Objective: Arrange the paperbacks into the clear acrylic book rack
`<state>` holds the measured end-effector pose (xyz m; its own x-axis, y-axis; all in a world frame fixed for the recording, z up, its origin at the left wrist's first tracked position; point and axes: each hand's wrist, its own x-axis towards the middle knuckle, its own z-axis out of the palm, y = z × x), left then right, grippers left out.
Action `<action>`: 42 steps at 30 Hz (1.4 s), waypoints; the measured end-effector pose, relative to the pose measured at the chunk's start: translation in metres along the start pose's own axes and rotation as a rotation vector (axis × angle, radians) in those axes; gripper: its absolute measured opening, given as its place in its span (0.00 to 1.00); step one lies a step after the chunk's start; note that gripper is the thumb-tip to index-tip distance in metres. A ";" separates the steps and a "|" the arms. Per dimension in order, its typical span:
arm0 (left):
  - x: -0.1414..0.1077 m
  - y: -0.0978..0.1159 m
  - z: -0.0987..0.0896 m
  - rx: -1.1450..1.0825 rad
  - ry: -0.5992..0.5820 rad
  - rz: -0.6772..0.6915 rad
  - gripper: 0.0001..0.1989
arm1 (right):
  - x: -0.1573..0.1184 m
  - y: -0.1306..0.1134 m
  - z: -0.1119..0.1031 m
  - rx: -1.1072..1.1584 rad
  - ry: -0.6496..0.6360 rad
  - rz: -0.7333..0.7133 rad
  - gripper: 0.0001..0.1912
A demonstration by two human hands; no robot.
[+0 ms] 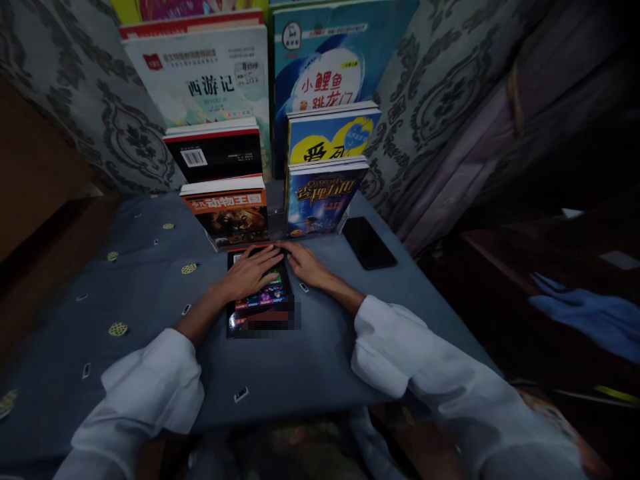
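A dark glossy book [256, 301] with small coloured pictures on its cover lies flat on the cloth-covered table. My left hand [249, 275] rests flat across its upper part, fingers stretched out toward the top right corner. At that corner my right hand [303, 263] touches the book's edge with its fingers extended, and the fingertips of both hands come close together. Just behind the hands stand an orange-titled book with a lion [239, 225] and a dark blue book [319, 200]. Part of the flat book's cover is hidden under my left hand.
More books stand in two rows behind, among them a pale book [200, 73], a black one [215, 157], a yellow-and-blue one [333, 137] and a teal one [350, 60]. A black phone [370, 243] lies right of them. Patterned curtain [135, 127] hangs behind the table [165, 387].
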<state>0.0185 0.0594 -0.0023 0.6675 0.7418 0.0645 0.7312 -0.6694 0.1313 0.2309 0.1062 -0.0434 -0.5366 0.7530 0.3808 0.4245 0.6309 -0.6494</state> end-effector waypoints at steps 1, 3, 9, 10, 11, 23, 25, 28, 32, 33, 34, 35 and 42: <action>0.000 0.001 0.000 -0.005 -0.002 0.008 0.26 | 0.000 0.000 0.001 -0.004 0.001 -0.001 0.29; 0.000 0.002 0.000 -0.015 0.000 0.019 0.25 | 0.000 0.001 0.002 -0.009 0.001 -0.004 0.28; -0.002 0.004 0.001 -0.040 0.006 0.044 0.23 | -0.001 0.000 0.003 -0.018 0.021 -0.003 0.27; -0.002 0.005 0.001 -0.044 0.002 0.048 0.23 | -0.001 -0.001 0.004 -0.021 0.021 -0.001 0.27; -0.003 0.005 0.001 -0.047 0.000 0.051 0.23 | 0.000 -0.001 0.003 -0.023 0.019 0.000 0.28; -0.021 0.025 -0.002 -0.071 -0.010 0.096 0.22 | 0.001 -0.005 0.001 -0.036 0.005 0.005 0.25; -0.025 0.030 -0.001 -0.075 -0.015 0.109 0.22 | 0.001 -0.006 0.001 -0.048 -0.005 0.011 0.23; -0.032 0.038 -0.002 -0.096 -0.018 0.134 0.22 | 0.001 -0.007 0.000 -0.046 -0.019 0.011 0.22; -0.041 0.050 -0.005 -0.133 -0.033 0.189 0.23 | 0.000 -0.007 0.000 -0.042 -0.015 0.004 0.22; -0.044 0.053 -0.006 -0.142 -0.034 0.201 0.23 | -0.001 -0.007 0.000 -0.042 -0.016 0.003 0.22; -0.046 0.056 -0.006 -0.152 -0.033 0.211 0.23 | -0.001 -0.007 0.000 -0.043 -0.017 0.003 0.22; -0.049 0.058 -0.006 -0.161 -0.032 0.222 0.23 | -0.001 -0.008 0.000 -0.044 -0.017 0.007 0.22; -0.063 0.073 -0.006 -0.213 -0.064 0.273 0.22 | -0.002 -0.008 0.000 -0.037 -0.012 0.006 0.22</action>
<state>0.0288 -0.0354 0.0093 0.8470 0.5278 0.0643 0.4831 -0.8145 0.3212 0.2287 0.0996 -0.0387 -0.5424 0.7547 0.3692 0.4545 0.6332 -0.6265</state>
